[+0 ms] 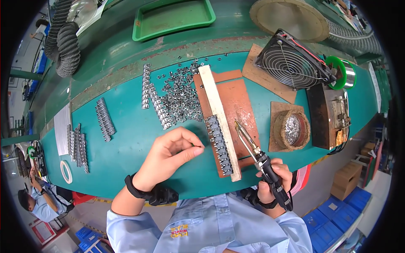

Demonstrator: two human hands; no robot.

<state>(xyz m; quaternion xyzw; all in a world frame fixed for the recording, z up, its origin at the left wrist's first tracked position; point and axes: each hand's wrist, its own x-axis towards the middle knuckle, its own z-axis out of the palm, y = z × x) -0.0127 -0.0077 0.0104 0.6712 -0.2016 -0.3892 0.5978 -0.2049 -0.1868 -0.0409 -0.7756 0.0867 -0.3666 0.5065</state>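
My right hand (276,181) is wrapped round the black handle of a soldering iron (265,168). Its metal tip points up and left over a brown board (236,109), just right of a pale wooden strip (219,122). A row of small dark electronic parts (218,145) lines the strip's left edge. Left of that row, my left hand (171,154) is closed in a pinch, thumb against fingers; anything between the fingertips is too small to make out. A loose heap of small metal parts (183,97) lies beyond this hand.
Rows of joined parts (104,120) lie at the left, near a tape ring (66,171). On the right stand a fan (291,61), a green solder spool (339,71), a round pot (291,128) and a dark box (322,114). A green tray (175,21) sits at the back.
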